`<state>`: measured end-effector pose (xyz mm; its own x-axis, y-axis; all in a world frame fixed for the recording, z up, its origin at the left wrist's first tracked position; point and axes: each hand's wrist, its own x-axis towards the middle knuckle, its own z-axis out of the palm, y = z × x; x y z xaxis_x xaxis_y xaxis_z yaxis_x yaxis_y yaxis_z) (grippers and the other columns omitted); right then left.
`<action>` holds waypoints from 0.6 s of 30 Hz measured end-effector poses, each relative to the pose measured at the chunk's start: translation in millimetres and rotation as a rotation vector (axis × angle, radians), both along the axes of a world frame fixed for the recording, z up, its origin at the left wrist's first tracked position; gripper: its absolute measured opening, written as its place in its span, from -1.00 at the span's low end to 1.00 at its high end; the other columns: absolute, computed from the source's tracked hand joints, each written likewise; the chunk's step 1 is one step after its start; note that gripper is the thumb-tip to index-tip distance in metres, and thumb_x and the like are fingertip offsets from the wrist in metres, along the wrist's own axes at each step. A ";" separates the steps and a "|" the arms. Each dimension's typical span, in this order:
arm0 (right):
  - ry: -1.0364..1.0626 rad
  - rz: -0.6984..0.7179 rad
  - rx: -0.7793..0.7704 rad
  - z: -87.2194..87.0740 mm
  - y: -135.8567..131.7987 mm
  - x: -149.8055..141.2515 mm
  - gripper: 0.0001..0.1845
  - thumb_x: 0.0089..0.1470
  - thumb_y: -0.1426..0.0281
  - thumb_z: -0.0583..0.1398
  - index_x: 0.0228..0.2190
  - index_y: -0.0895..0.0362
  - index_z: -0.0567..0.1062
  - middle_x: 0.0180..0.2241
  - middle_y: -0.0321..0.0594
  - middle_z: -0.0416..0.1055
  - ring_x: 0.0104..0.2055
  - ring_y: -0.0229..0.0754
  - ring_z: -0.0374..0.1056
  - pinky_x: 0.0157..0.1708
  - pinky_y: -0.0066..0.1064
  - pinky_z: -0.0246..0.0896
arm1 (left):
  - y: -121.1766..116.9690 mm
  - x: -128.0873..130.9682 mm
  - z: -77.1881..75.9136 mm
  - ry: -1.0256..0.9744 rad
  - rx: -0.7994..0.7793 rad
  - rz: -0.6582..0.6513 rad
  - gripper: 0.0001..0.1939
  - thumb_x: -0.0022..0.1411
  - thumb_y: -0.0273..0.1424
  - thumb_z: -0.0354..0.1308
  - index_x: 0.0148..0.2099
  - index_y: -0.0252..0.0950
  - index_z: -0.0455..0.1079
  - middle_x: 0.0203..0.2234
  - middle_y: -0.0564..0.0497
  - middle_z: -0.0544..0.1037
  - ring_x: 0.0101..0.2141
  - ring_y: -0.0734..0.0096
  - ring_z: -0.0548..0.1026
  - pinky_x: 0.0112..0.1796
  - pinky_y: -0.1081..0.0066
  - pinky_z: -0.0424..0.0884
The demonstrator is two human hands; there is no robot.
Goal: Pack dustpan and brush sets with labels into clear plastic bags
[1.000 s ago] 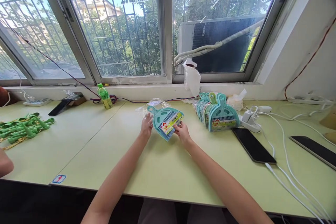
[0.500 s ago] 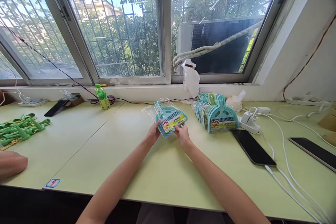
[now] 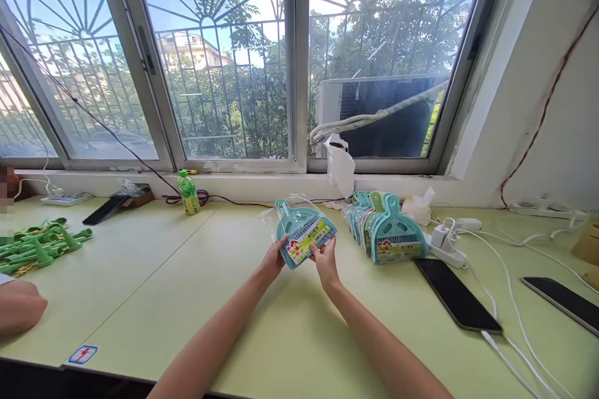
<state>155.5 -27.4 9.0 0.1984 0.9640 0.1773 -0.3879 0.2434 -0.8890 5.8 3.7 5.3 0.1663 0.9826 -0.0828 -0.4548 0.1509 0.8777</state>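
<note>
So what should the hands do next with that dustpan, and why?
Maybe tuck in the loose plastic with the left hand: it sticks out beside the dustpan, and the right hand grips too, so it could probably hold steady.

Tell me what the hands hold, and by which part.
A wrapped dustpan and brush: the left hand grips its left side, the right hand its lower right edge.
</note>
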 end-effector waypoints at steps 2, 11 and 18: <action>0.027 -0.003 0.008 -0.5 0.9 -0.1 0.07 -0.20 0.27 0.32 0.23 -0.03 -0.14 -0.18 -0.19 0.46 -0.21 -0.12 0.43 -0.30 -0.29 0.47 | -4.9 0.9 4.5 0.035 0.019 -0.023 -0.60 0.09 -0.14 0.25 -0.08 -0.24 0.41 -0.18 -0.15 0.58 -0.13 0.11 0.55 -0.09 0.21 0.48; 0.052 -0.032 0.010 3.6 -3.9 0.4 0.18 -0.19 0.20 0.33 0.29 0.01 -0.23 -0.14 -0.13 0.46 -0.14 -0.03 0.42 -0.25 -0.19 0.43 | -31.5 10.9 24.2 0.186 0.259 -0.047 -0.39 -0.09 -0.26 0.39 0.02 -0.31 0.34 -0.10 -0.17 0.55 -0.11 0.06 0.52 -0.08 0.18 0.42; 0.085 -0.058 -0.045 2.6 -1.7 3.1 0.21 -0.18 0.25 0.31 0.31 0.00 -0.29 -0.04 -0.10 0.41 -0.08 -0.07 0.39 -0.14 -0.21 0.38 | -23.5 17.5 14.1 0.163 0.274 0.113 -0.36 -0.10 -0.27 0.36 0.05 -0.27 0.29 -0.14 -0.11 0.55 -0.13 0.08 0.51 -0.10 0.15 0.42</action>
<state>158.6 -29.1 11.6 0.2664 0.9570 0.1146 -0.4491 0.2285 -0.8637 23.3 -19.8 19.4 0.0611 0.9834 0.1708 -0.3051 -0.1445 0.9413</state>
